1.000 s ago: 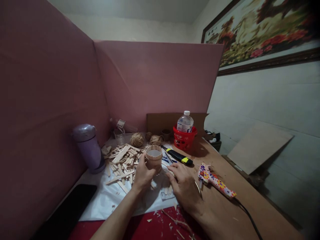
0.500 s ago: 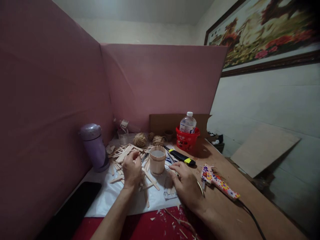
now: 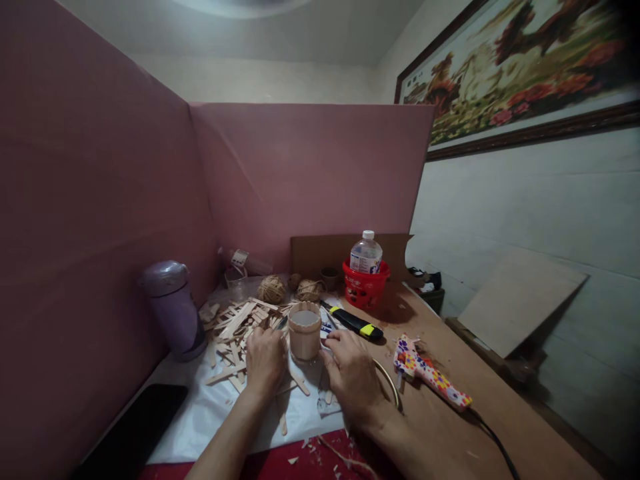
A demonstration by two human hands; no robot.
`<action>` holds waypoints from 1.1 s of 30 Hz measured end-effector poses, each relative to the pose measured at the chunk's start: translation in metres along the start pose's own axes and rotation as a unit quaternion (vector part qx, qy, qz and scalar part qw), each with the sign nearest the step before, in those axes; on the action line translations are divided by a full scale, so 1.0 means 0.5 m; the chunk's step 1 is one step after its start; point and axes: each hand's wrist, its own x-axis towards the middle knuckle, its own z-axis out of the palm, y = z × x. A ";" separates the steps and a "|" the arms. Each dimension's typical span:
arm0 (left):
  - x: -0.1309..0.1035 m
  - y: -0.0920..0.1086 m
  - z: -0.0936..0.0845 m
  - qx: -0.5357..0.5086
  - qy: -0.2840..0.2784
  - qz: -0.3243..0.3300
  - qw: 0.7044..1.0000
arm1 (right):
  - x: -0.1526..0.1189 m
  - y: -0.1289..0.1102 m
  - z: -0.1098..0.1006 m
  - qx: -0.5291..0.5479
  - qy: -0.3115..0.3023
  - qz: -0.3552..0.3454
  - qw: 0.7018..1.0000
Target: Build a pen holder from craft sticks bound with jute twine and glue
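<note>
A round cup clad in upright wooden sticks (image 3: 305, 333) stands on white plastic sheeting (image 3: 185, 420) between my hands. My left hand (image 3: 266, 357) is just left of the cup, fingers curled down over the edge of a pile of wooden craft sticks (image 3: 240, 320); what its fingertips hold, if anything, is hidden. At the cup's right, my right hand (image 3: 350, 373) has its fingers bent and slightly apart, with the fingertips close to the cup's lower side. Nothing shows in its grasp. Beyond it lies a black and yellow utility knife (image 3: 353, 323).
A floral glue gun (image 3: 430, 371) with a black cord lies on the right. Farther back are a red basket (image 3: 365, 287) holding a plastic bottle, and twine balls (image 3: 271, 289). A purple flask (image 3: 175, 313) and a black phone (image 3: 135, 430) are on the left.
The view has tilted up and shifted slightly. My left hand has lowered from the raised pinch beside the sticks, and my right hand has come closer to the cup.
</note>
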 end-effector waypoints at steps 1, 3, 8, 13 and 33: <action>0.000 0.000 0.001 0.001 -0.001 -0.001 1.000 | -0.003 0.002 0.002 0.002 -0.008 -0.001 1.000; 0.000 0.002 0.003 -0.004 -0.001 -0.004 1.000 | -0.007 0.003 0.001 0.005 -0.017 -0.003 1.000; 0.006 0.001 0.004 -0.050 0.041 -0.030 0.997 | -0.011 0.003 -0.009 0.015 -0.005 -0.009 1.000; 0.018 -0.011 0.004 -0.162 0.130 -0.069 0.976 | -0.011 0.003 -0.013 0.020 -0.005 -0.004 1.000; 0.098 0.030 -0.162 -0.546 0.331 -0.193 0.745 | -0.013 0.004 -0.012 0.036 -0.013 -0.019 0.999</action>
